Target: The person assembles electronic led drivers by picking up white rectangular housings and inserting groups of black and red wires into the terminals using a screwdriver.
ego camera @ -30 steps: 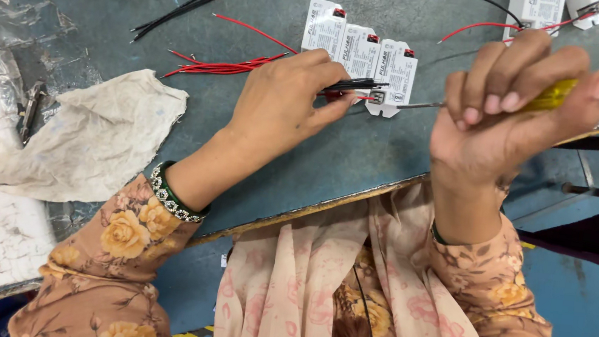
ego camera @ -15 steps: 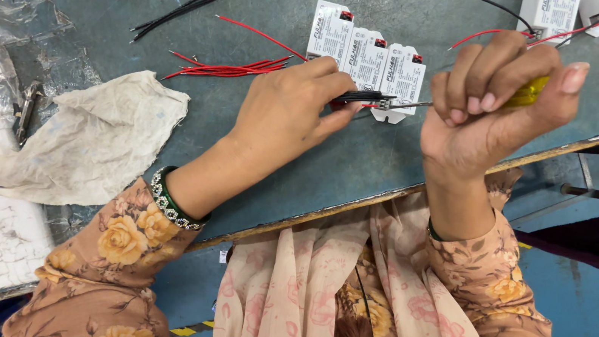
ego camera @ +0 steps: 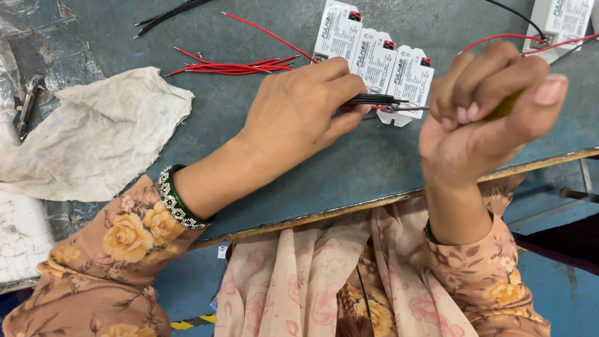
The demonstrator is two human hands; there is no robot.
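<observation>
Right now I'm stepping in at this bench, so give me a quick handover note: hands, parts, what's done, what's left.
Left hand: pinches black wires at the three white modules lying side by side.
Right hand: raised, fist closed on a yellow-green handled tool.
Loose red wires and black wires lie left; a cloth nearer.
Done: two modules top right carry wires.
Left: the row of three.

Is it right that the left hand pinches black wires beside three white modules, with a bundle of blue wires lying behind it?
Not quite. In the head view the loose wires behind the left hand are red, not blue. The left hand does pinch black wires beside three white modules.
</observation>
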